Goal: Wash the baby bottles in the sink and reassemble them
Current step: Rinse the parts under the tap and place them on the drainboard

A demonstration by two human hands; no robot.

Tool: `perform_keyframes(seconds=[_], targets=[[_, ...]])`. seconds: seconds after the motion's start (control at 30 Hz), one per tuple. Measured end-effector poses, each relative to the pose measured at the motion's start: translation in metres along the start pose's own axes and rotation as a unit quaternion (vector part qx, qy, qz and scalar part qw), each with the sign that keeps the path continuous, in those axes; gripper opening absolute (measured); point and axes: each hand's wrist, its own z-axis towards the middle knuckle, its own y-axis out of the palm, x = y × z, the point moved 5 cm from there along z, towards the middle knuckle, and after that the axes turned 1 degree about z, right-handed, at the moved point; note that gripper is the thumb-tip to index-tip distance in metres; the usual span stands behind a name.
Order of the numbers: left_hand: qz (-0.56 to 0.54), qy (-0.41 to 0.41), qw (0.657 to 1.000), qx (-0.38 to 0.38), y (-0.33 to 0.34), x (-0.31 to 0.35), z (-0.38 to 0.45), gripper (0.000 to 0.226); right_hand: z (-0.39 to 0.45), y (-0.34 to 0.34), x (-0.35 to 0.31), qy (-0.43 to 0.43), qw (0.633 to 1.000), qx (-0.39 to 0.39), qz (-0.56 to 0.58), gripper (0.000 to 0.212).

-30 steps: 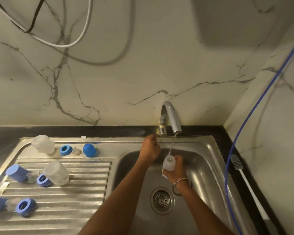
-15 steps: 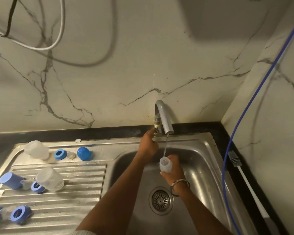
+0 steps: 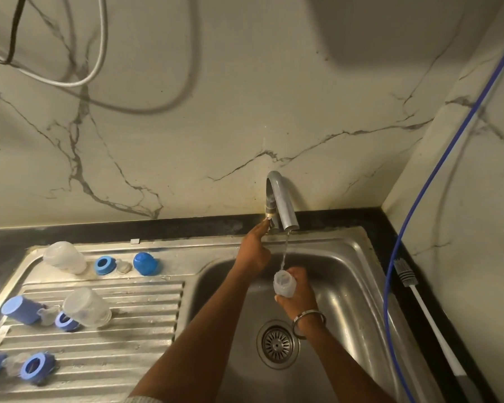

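Head camera looks steeply down, close over the sink [image 3: 358,257] and faucet [image 3: 282,205].

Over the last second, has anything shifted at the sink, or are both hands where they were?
Barely anything. The left hand stays at the base of the tap, and the right hand keeps holding the clear bottle under the thin stream. Nothing was picked up or let go. The bottle parts on the drainboard lie as before; only the camera view drifted.

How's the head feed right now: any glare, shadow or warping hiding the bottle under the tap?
Head view: dim, warm light; soft glare on the steel sink basin; wide-angle bend at the edges; a broad shadow on the marble wall. The translucent bottle in the right hand reads clearly.
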Motion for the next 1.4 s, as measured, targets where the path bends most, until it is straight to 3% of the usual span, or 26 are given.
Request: perform_keyframes(seconds=[0.67,0.77,0.9,1.0,1.1,1.3,1.4], targets=[[0.092,0.032,0.995,-0.035,0.009,0.001,0.0,0.083,-0.001,0.004,0.015,0.031,0.999,-0.027,-0.018,0.055],[0.085,0.01,0.996,-0.025,0.01,-0.012,-0.01,0.084,-0.004,0.008,0.029,0.112,0.988,-0.082,-0.062,0.06],[0.072,-0.032,0.997,0.0,0.021,-0.038,-0.032,0.077,-0.015,0.014,0.053,0.272,0.943,-0.157,-0.106,0.061],[0.072,-0.059,0.995,-0.023,0.034,-0.057,-0.049,0.072,-0.031,0.017,0.074,0.423,0.892,-0.154,0.031,0.061],[0.068,-0.089,0.992,-0.056,0.047,-0.074,-0.07,0.068,-0.043,0.022,0.088,0.496,0.845,-0.163,0.117,0.059],[0.082,-0.1,0.991,-0.026,0.039,-0.091,-0.099,0.06,-0.038,0.034,0.078,0.452,0.862,-0.213,0.083,0.046],[0.097,-0.089,0.99,0.045,0.011,-0.093,-0.111,0.047,-0.026,0.048,0.043,0.309,0.919,-0.242,-0.038,0.033]])
